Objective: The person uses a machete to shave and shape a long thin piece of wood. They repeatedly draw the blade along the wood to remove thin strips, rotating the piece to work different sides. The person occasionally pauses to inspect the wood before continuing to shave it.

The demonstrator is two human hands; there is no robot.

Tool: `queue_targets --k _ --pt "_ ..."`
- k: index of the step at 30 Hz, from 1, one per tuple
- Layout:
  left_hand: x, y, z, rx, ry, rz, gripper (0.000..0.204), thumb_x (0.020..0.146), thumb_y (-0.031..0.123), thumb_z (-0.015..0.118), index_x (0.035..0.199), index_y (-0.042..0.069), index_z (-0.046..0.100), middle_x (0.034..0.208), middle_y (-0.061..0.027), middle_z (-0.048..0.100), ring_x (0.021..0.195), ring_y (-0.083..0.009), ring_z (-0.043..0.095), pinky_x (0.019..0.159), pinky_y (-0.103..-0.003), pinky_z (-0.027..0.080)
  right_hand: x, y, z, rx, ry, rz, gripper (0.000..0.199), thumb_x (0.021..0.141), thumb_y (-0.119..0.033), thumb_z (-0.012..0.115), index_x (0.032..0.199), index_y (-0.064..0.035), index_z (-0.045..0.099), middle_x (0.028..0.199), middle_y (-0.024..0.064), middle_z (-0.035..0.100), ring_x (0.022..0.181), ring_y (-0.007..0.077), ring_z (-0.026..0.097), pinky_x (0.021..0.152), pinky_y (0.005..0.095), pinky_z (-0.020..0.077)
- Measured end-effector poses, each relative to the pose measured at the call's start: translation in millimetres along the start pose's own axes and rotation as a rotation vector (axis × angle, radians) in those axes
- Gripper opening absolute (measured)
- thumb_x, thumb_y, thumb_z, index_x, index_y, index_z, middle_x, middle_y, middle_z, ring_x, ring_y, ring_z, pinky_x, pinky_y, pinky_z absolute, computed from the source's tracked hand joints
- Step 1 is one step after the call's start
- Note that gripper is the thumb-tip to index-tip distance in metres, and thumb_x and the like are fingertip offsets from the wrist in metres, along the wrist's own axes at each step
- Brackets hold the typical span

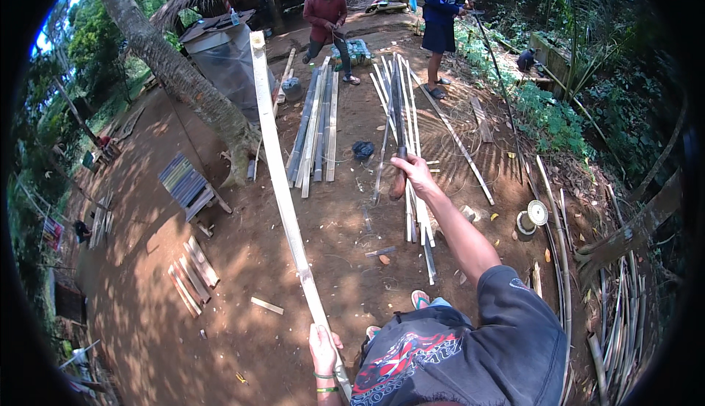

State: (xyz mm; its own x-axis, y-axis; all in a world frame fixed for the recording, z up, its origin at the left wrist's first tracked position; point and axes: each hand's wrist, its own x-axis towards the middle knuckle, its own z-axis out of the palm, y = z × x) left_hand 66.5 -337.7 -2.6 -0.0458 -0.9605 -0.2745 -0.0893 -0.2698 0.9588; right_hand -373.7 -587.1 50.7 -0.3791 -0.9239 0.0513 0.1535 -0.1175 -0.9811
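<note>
My left hand (pixel 322 349) is closed around the lower part of a long, pale split bamboo strip (pixel 277 167). The strip slants up and away to the left, its far end raised high in the view. My right hand (pixel 417 176), arm stretched forward, grips the brown handle of a machete (pixel 397 187). Its dark blade points away from me, over a bundle of thin bamboo strips (pixel 413 123) on the ground. Strip and blade are well apart.
Split bamboo slats (pixel 320 130) lie ahead, left of the bundle. A leaning tree trunk (pixel 172 60) and a small slatted bench (pixel 188 185) stand left. Two people (pixel 324 20) are at the back. Bamboo poles (pixel 558 237) lie right, near a pale round-topped object (pixel 534 216).
</note>
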Motion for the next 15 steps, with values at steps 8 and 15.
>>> queue_targets --k 8,15 --pt "-2.4 8.3 3.3 0.026 -0.01 -0.005 0.032 0.109 0.033 0.034 0.093 0.007 0.044 0.062 -0.0037 0.053 0.051 -0.0118 0.054 0.048 -0.027 0.048 -2.9 1.9 -6.3 0.108 0.074 -0.013 0.027 0.085 -0.022 0.076 0.101 -0.0018 0.067 0.086 0.0017 0.067 0.075 0.0096 0.062 0.069 0.0249 0.0491" --pt "4.0 -3.0 0.8 0.093 0.059 0.096 0.05 0.109 0.039 0.033 0.079 0.003 0.054 0.064 -0.0029 0.054 0.06 -0.0141 0.057 0.059 -0.03 0.048 -27.9 16.1 2.7 0.047 0.007 -0.072 0.033 0.087 -0.014 0.074 0.109 -0.0027 0.052 0.085 0.0043 0.063 0.068 0.0108 0.061 0.06 0.0262 0.0521"
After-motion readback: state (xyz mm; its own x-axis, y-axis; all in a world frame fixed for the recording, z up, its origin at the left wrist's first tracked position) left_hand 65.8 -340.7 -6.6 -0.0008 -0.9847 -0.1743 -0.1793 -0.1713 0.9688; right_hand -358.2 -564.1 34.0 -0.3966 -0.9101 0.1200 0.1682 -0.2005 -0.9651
